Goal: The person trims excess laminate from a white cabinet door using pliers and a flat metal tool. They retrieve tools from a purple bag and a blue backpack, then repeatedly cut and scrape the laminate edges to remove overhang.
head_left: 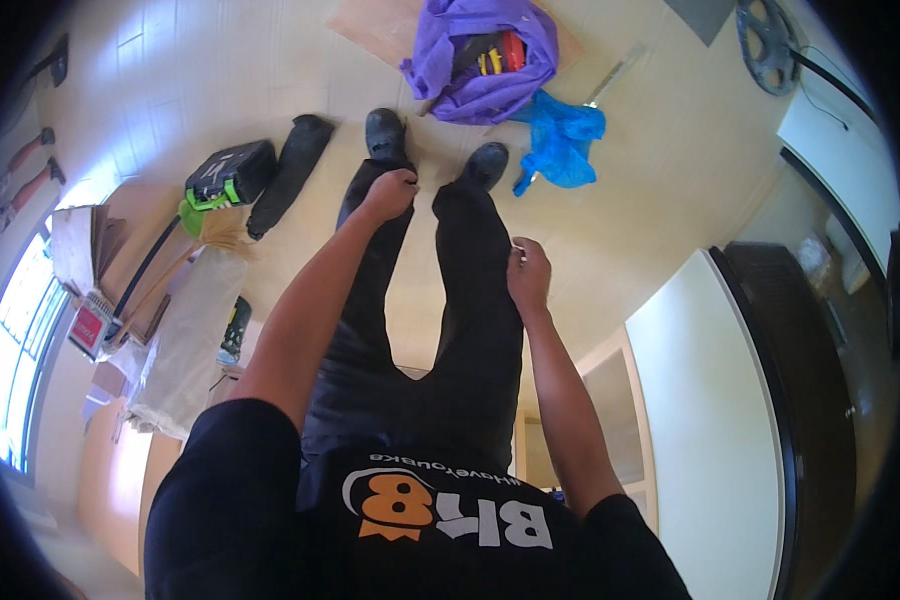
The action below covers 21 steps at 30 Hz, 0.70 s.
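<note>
My left hand [392, 193] hangs in front of my left trouser leg [368, 270], its fingers curled closed; anything inside the fist is hidden. Beside my right trouser leg [480, 290], my right hand [530, 275] has its fingers bent inward. A tiny white bit shows at its fingertips, too small to name. Both my dark shoes [386, 133] stand on the pale tiled floor. Just ahead of them lies an open purple cloth bag [430, 55] with red, yellow and dark tools [492, 60] inside. A crumpled blue plastic bag [562, 145] rests to its right.
On the left are a black-and-green case [230, 175], a long black bag [292, 170], a broom [225, 232], and cardboard [75, 245] near a barred window [18, 340]. A white panel [705, 400] and dark door [805, 400] stand right; a grey wheel-like base [767, 48] lies far right.
</note>
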{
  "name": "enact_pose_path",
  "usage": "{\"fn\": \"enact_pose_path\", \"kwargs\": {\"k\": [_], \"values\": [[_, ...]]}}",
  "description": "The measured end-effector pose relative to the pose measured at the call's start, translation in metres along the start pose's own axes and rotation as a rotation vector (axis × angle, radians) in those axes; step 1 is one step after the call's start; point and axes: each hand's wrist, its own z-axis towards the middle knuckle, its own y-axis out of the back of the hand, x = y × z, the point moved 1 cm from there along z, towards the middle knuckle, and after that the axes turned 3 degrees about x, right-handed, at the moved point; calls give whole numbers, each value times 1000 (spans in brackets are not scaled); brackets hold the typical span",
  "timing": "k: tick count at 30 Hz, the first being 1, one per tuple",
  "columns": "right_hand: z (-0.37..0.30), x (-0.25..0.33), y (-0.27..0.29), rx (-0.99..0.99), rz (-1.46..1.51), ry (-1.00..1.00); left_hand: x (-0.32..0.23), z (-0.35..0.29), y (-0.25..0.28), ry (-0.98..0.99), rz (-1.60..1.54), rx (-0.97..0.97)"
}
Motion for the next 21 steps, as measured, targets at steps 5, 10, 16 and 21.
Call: {"fn": "enact_pose_path", "kwargs": {"k": [5, 10, 16, 21], "values": [[35, 2, -12, 96, 63, -2, -28, -31, -4, -44, -70, -57], [135, -54, -54, 243, -110, -75, -28, -50, -37, -17, -136, 103], [128, -102, -75, 231, 407, -438, -27, -58, -74, -26, -114, 110], [15, -93, 8, 192, 34, -226, -44, -97, -72, -17, 31, 164]]}}
